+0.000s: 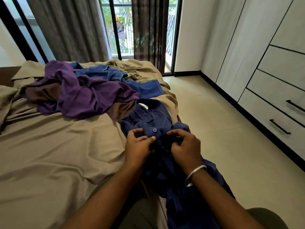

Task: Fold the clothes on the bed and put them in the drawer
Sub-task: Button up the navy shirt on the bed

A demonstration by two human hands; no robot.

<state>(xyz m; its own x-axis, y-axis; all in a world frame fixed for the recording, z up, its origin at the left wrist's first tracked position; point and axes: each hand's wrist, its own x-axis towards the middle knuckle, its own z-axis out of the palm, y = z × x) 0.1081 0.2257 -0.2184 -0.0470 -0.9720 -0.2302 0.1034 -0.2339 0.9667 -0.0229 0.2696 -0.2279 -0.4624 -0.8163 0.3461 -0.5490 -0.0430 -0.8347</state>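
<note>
Two bare forearms reaching forward over the bed's near right edge. Left hand curled, thumb and fingers pinching the front placket of a navy shirt just below a pale blue button. Right hand, steel bangle on the wrist, fingers bent and gripping the same cloth just beside the left. Shirt spread collar-away along the right edge of the bed, tail hanging off the near edge. Further back, mid-bed: crumpled purple garment, blue jeans partly under it. Closed drawers with black handles along the right wall.
</note>
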